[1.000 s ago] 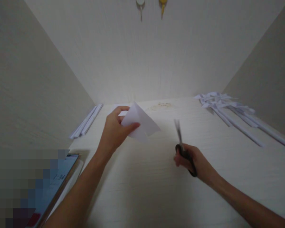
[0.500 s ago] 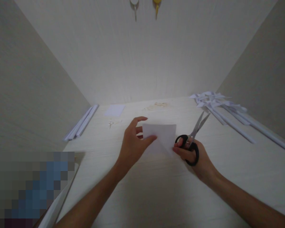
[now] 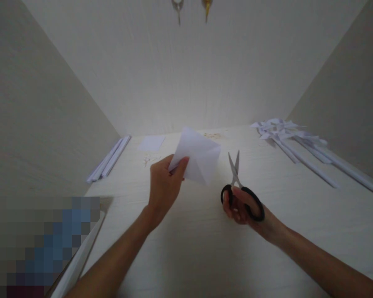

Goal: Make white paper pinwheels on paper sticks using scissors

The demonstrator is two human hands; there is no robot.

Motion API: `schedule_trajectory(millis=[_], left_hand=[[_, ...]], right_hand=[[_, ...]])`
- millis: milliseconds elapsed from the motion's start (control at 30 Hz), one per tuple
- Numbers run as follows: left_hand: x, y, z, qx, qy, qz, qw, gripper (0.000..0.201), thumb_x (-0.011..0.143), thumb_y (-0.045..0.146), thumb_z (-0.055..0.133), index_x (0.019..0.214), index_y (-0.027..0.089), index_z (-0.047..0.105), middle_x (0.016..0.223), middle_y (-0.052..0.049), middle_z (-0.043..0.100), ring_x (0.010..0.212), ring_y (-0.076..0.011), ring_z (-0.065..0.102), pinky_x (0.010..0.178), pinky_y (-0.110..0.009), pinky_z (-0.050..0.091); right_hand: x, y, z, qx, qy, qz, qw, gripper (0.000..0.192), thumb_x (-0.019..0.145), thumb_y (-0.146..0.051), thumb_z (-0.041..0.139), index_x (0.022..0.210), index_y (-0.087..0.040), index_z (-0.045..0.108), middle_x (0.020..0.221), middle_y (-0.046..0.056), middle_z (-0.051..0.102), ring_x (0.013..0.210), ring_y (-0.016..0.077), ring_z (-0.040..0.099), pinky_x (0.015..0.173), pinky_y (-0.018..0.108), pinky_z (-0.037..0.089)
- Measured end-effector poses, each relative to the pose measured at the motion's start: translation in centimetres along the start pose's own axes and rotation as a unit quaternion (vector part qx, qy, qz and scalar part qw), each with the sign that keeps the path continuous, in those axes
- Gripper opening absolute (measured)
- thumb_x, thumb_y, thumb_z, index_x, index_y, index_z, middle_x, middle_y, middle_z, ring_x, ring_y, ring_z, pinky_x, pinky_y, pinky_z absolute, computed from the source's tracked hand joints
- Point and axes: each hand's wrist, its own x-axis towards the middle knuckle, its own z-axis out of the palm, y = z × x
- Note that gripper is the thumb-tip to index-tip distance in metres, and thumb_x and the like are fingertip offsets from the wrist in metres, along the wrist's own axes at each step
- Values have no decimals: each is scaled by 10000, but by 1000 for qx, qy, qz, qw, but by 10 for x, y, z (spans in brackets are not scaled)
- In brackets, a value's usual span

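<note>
counter: big and pale, with walls on three sides; it carries all the other things
paper sticks: long white rolls lying at the far right of the counter, with folded paper shapes at their far ends; well apart from both hands
paper strips: a few thin white ones lying along the left wall
folded paper: white, held up off the counter, a bit tilted; it is near the middle, just left of the scissors and not touching them
left hand: its grip is pinched shut on the near left corner of the folded paper, thumb on top
right hand: its grip is closed through the black loops of the scissors
scissors: blades point up and away, and they are open only a little; the tips sit close to the paper's right edge
small sheet: a flat white piece lying far back, left of the middle
what could go wrong: the paper is held by one corner only, so it may bend or swing when the blades push on it, and the cut could go crooked; the left fingers are close to where the blades may come, so they could get nipped
</note>
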Motion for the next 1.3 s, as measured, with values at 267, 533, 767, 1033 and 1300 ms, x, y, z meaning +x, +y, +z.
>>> schedule_trajectory(millis=[267, 533, 767, 1033, 1300], left_hand=[[4, 4, -11, 158, 68, 119, 978, 315, 741, 320, 509, 472, 159, 487, 370, 33, 452, 363, -91, 432, 359, -200, 276], [-2, 8, -7, 208, 63, 151, 964, 360, 761, 314, 485, 440, 167, 419, 388, 22, 468, 372, -82, 414, 384, -201, 252], [-3, 8, -7, 210, 50, 151, 965, 355, 762, 299, 486, 441, 163, 418, 403, 30, 447, 375, -71, 370, 396, -208, 231], [-4, 9, -5, 226, 48, 154, 961, 329, 755, 276, 494, 454, 157, 434, 393, 51, 370, 368, -61, 291, 413, -223, 190], [-3, 10, -6, 233, 40, 153, 960, 330, 760, 286, 486, 458, 162, 438, 391, 53, 348, 370, -66, 277, 416, -228, 191]], right_hand=[[-5, 8, 7, -198, -140, -55, 969, 450, 776, -584, 406, 644, -156, 449, 563, -20, 445, 482, 71, 346, 444, 204, 262], [-8, -1, 16, -221, -133, -34, 966, 469, 764, -609, 391, 615, -167, 429, 548, -24, 418, 489, 83, 357, 469, 223, 293], [-8, -2, 18, -226, -121, -32, 966, 464, 761, -612, 391, 607, -175, 418, 544, -16, 426, 497, 94, 384, 478, 232, 312], [-8, -2, 19, -230, -114, -37, 966, 474, 754, -624, 386, 586, -181, 405, 536, -14, 416, 505, 104, 397, 480, 237, 322], [-9, -1, 17, -229, -114, -30, 966, 438, 764, -591, 414, 610, -181, 400, 527, -25, 420, 494, 96, 389, 474, 231, 317]])
